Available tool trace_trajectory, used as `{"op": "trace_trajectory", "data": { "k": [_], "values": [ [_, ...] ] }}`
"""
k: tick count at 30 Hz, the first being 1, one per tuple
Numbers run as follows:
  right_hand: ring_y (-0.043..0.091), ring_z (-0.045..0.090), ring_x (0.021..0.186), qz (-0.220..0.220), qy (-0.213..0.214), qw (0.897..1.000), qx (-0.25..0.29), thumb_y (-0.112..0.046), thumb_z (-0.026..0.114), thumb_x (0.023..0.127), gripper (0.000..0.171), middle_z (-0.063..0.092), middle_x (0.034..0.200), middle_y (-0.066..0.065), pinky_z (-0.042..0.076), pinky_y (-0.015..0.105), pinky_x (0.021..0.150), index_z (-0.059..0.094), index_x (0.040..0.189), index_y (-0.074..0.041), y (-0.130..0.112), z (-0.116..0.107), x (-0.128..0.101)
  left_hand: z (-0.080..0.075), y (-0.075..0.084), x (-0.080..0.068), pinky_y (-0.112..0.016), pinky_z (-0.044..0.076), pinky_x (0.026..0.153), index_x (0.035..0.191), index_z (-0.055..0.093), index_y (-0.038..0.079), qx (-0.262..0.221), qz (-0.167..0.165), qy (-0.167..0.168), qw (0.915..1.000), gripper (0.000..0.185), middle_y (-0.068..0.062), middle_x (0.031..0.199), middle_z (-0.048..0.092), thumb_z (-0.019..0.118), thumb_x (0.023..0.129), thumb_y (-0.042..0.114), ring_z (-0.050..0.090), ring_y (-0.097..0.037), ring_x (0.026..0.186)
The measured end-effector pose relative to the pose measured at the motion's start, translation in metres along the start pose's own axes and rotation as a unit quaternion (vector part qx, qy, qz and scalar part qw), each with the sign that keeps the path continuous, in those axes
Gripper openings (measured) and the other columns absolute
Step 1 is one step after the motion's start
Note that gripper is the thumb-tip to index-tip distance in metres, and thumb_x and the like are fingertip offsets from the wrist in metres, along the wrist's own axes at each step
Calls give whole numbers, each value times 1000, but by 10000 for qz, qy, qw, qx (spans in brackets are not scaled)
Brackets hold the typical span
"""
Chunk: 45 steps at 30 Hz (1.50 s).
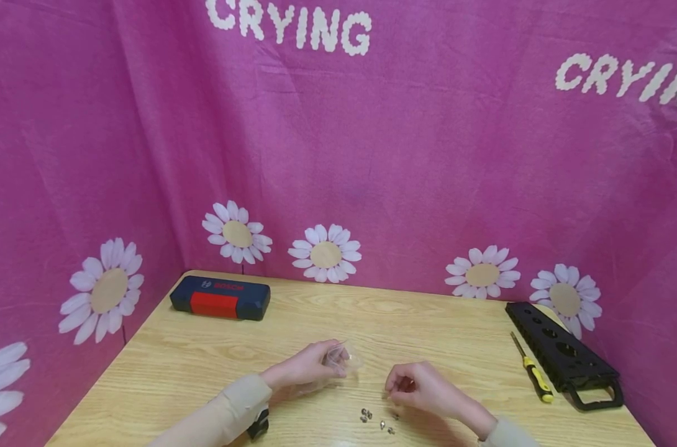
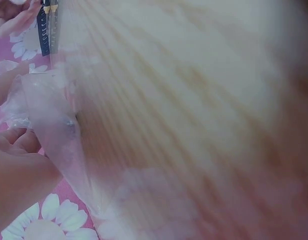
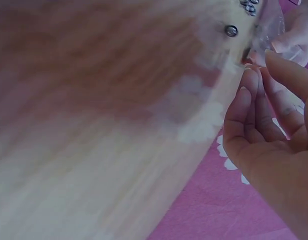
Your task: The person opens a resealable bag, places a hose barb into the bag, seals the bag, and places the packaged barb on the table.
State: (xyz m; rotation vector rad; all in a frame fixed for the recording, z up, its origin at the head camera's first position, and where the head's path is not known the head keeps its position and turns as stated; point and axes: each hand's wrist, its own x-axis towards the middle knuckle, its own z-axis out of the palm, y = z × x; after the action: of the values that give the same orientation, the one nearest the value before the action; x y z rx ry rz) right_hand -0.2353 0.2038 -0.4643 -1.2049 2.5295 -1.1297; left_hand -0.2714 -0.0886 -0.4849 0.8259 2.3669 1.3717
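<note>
My left hand grips a clear plastic bag above the middle of the table. In the left wrist view the crumpled bag hangs across the fingers. To the right, my right hand hovers over the table with its fingers curled and the thumb near the fingertips. A small dark bit shows by those fingertips in the right wrist view; whether they pinch it is unclear. Several small shiny metal pieces, seemingly screws, lie loose on the wood just below and left of the right hand.
A dark blue and red Bosch case lies at the back left of the wooden table. At the right lie a yellow and black screwdriver and a long black holed rack. A black object shows beside the left sleeve. Pink cloth hangs behind.
</note>
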Motion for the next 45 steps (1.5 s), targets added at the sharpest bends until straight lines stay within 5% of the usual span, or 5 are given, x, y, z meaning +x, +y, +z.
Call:
{"op": "trace_trajectory", "data": {
  "k": [15, 28, 45],
  "values": [
    [-8, 57, 73, -45, -426, 9983, 386, -6, 83, 88, 12, 71, 79, -2, 55, 20, 62, 71, 90, -5, 9, 4, -19, 0, -1, 2, -26, 48, 90, 114, 64, 1, 12, 11, 36, 10000, 23, -3, 103, 67, 76, 95, 7, 59, -7, 95],
    [-11, 52, 75, -403, -256, 9988, -97, -3, 80, 90, 12, 70, 79, -4, 52, 18, 61, 71, 86, -9, 14, 8, -18, 1, -2, 3, -26, 47, 93, 115, 64, 3, -40, -27, 26, 10000, 23, -1, 106, 66, 76, 96, 8, 57, -7, 98],
    [-5, 57, 75, -167, 320, 9984, -445, 5, 74, 90, 14, 72, 80, 1, 54, 21, 64, 68, 88, -8, -4, -15, 23, 1, -2, 2, -25, 50, 87, 113, 64, 0, 25, 14, 10, 10000, 22, -3, 100, 68, 76, 95, 6, 60, -7, 94]
  ]
}}
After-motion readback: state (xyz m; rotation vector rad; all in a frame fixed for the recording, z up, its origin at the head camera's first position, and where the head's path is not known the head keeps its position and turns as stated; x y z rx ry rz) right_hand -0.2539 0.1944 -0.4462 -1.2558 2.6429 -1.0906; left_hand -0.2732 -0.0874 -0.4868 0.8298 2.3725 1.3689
